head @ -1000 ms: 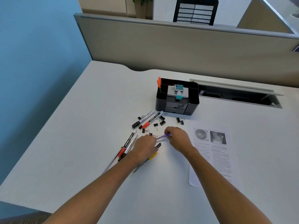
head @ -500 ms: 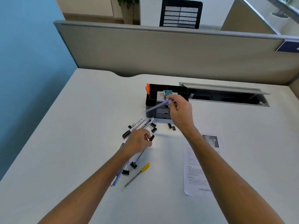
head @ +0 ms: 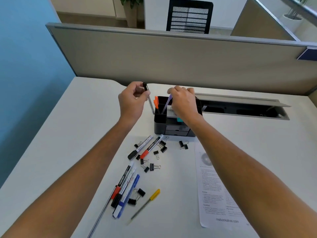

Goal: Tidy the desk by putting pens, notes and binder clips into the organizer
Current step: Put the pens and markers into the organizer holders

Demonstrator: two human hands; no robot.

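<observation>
- The left hand [head: 132,102] is raised over the bench [head: 72,134], just left of the black organizer [head: 171,125]; its fingers [head: 137,86] are pinched on a slim black-capped pen [head: 148,97], held near the cap end.
- That pen hangs nearly upright below the fingers, its grey barrel reaching down to the organizer's left outer wall.
- The right hand [head: 184,103] is over the organizer; its fingers [head: 171,91] close around the top of a purple pen [head: 166,104], which slants down from them into the rear left compartment.
- Two orange pens [head: 156,103] stand in that same compartment, just left of the purple one and between the two hands.
- A teal object [head: 179,119] shows in the organizer under the right wrist; what it is cannot be told.
- Well below the fingers, two markers lie side by side near the organizer's front: a black-capped marker [head: 139,147] and a red-capped marker [head: 151,146].
- Nearer the person lies a bundle of about four pens [head: 124,189], among them a blue one and a red-and-black marker; the exact count is unclear.
- A thin yellow-capped pen [head: 147,202] lies apart to their right.
- About a dozen black binder clips [head: 154,166] are scattered among the pens.
- One printed sheet [head: 214,194] lies flat under the right forearm.
</observation>
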